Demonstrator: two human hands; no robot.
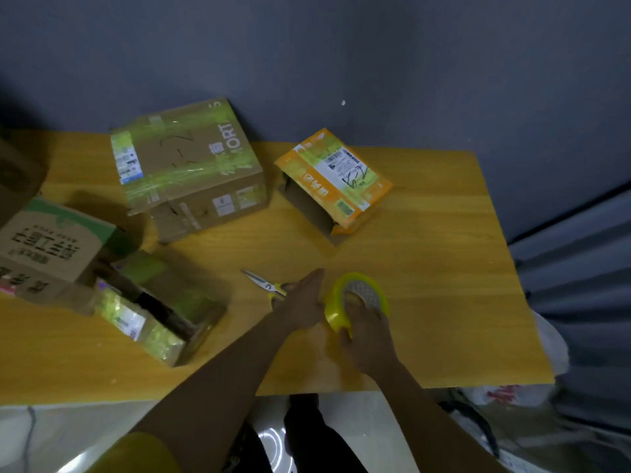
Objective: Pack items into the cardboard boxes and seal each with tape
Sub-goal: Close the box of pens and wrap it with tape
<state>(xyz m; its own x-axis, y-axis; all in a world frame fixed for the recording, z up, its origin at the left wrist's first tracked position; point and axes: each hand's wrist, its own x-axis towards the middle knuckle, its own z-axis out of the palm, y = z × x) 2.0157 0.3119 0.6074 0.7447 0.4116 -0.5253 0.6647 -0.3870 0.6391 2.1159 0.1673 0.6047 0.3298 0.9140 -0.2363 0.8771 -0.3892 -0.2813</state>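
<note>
**tape roll in hand, boxes all around**

since the lighting is dim and everything's a bit smeary, lots of detail gets lost. the right hand [367,331] is wrapped around the near side of the yellow tape roll [356,302], fingers curled over its rim, so the lower part of the ring is hidden. the left hand [302,302] sits just left of the roll with fingers held straight, touching its side; it covers most of the scissors [264,285], so only the metal blades and a bit of yellow handle poke out on its far left.

beyond the hands, an orange box [336,180] lies on its side with the open end facing left and a white shipping label on top, handwriting unreadable. further left of it sits a big brown cardboard box [191,165], glossy greenish tape across the top. left of the left hand there's a small open box [160,308], shiny tape on it, inside too dark to make out. another printed carton [47,247] is cut off by the left edge. all sits on a smooth wood-grain table [426,268].
</note>
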